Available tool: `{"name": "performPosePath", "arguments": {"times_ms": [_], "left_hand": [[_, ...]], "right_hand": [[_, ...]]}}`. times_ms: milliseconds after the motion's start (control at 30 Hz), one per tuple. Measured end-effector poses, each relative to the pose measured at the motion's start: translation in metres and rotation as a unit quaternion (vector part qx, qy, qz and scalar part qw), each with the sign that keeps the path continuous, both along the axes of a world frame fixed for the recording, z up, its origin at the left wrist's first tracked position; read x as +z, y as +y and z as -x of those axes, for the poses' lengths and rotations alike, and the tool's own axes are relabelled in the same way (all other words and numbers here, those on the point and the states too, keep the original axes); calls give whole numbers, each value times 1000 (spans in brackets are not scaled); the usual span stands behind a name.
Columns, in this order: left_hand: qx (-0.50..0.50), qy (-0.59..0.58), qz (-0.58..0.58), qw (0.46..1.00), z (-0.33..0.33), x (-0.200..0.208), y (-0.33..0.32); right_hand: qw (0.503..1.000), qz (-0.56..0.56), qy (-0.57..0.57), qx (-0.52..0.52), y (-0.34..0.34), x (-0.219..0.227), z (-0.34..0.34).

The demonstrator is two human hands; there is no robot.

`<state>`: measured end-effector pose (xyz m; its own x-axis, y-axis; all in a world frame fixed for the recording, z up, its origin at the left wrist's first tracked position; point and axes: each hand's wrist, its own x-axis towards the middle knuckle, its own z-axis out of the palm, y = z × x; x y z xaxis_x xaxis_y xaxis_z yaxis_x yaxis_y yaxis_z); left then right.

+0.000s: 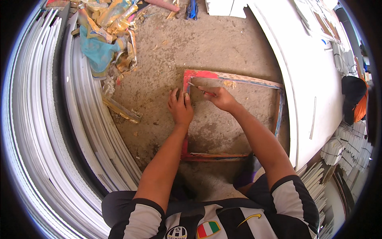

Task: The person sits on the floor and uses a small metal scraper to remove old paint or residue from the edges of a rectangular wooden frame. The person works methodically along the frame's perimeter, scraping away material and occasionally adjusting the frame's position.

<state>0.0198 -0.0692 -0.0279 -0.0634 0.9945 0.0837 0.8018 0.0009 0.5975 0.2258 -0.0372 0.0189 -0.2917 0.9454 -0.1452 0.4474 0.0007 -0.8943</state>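
Observation:
A rectangular wooden frame point(215, 75), with patchy red and blue paint, lies on the floor before me. My left hand point(181, 108) grips its left bar a little below the far left corner, thumb on the inner side. In my right hand point(223, 98) is a slim red-handled tool point(208, 93) with a thin pale tip; its exact kind is too small to tell. That tip meets the inner edge of the left bar, just under the corner. A yellowish scrap point(229, 84) sits by the far bar.
Long white panels point(39, 99) stand stacked along my left. Torn wrappings and a blue cloth point(97, 49) heap at the far left, near a loose strip point(121, 109). A large white sheet point(314, 79) leans at right. A blue tool point(192, 10) lies at the far edge.

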Motion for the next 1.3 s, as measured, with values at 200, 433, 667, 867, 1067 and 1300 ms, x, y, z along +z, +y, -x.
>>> {"name": "performPosePath", "arguments": {"times_ms": [200, 433, 667, 867, 1067, 1300], "left_hand": [[9, 3, 15, 1000, 4, 9, -2], [2, -13, 13, 1000, -3, 6, 1], [-6, 17, 12, 1000, 3, 6, 0], [13, 9, 9, 1000, 3, 5, -1], [7, -3, 8, 1000, 0, 6, 0], [18, -37, 2, 999, 4, -2, -3]], "right_hand": [[943, 41, -327, 37, 2, 76, 28], [997, 72, 7, -5, 9, -5, -6], [988, -31, -149, 19, 0, 15, -2], [980, 143, -130, 50, 21, 32, -5], [760, 541, 348, -92, 16, 9, -18], [986, 73, -114, -101, -32, 40, 36]]}}
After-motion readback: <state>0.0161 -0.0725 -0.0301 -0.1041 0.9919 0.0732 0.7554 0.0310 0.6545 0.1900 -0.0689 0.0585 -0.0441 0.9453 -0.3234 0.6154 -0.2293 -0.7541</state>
